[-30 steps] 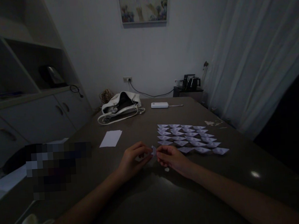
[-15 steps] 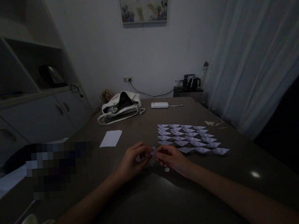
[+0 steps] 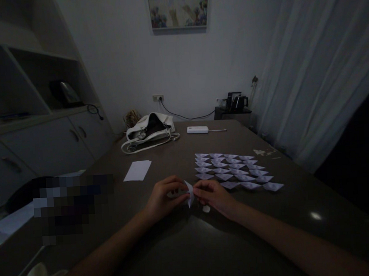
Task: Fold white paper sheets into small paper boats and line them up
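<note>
Between my two hands is a small white paper boat (image 3: 189,192), turned on end so its pointed tips face up and down. My left hand (image 3: 167,196) pinches its left side with thumb and fingers. From the right, my right hand (image 3: 213,196) grips the opposite side with its fingertips. Just beyond my right hand, several folded paper boats (image 3: 236,171) stand in rows on the dark table (image 3: 191,246). A small white scrap (image 3: 206,209) lies under my right hand. To the left rests a stack of white paper sheets (image 3: 137,171).
A white handbag (image 3: 151,131) sits at the back left of the table, and a white power bank (image 3: 197,129) with a short cable lies at the back. Pale torn bits (image 3: 263,152) are near the right edge. Blurred blocks hide part of the left side.
The paper boat has turned between my fingers and now shows its long pointed shape, where only a small bit showed before. Both hands stay in nearly the same place.
</note>
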`<state>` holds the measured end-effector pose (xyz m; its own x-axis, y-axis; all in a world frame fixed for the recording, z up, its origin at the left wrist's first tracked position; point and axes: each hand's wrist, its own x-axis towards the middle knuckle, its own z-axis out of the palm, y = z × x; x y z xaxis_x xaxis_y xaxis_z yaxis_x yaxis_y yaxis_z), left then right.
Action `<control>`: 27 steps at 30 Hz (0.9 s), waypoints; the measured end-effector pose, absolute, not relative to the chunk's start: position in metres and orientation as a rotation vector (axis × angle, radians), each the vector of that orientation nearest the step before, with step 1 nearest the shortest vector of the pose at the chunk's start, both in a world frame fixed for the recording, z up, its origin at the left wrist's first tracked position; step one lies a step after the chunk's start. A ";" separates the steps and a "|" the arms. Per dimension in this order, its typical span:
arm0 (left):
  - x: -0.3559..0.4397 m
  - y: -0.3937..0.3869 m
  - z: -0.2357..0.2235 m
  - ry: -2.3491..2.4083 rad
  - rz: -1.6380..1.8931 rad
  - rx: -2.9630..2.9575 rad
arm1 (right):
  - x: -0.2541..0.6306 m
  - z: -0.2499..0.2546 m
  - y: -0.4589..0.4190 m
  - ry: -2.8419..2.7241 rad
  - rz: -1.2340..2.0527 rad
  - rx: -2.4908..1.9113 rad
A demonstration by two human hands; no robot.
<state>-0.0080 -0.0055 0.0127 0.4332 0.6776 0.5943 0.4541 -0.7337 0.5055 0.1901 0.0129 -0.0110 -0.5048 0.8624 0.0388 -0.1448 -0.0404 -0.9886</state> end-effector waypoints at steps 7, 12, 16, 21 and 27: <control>-0.007 -0.008 0.015 0.974 1.161 2.434 | 0.190 -0.015 0.015 -1.489 1.639 -0.795; -0.006 -0.008 0.014 0.962 1.153 2.426 | 0.189 -0.017 0.017 -1.510 1.629 -0.820; -0.005 -0.008 0.013 0.944 1.150 2.400 | 0.190 -0.017 0.016 -1.502 1.634 -0.824; -0.005 -0.008 0.013 0.931 1.133 2.385 | 0.190 -0.014 0.014 -1.489 1.650 -0.812; -0.007 -0.007 0.012 0.933 1.093 2.360 | 0.190 -0.014 0.014 -1.482 1.655 -0.820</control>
<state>-0.0067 -0.0066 0.0121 0.4782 0.7027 0.5267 0.4105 -0.7091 0.5733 0.1899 0.0145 -0.0137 -0.5097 0.8601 0.0225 -0.1165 -0.0431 -0.9923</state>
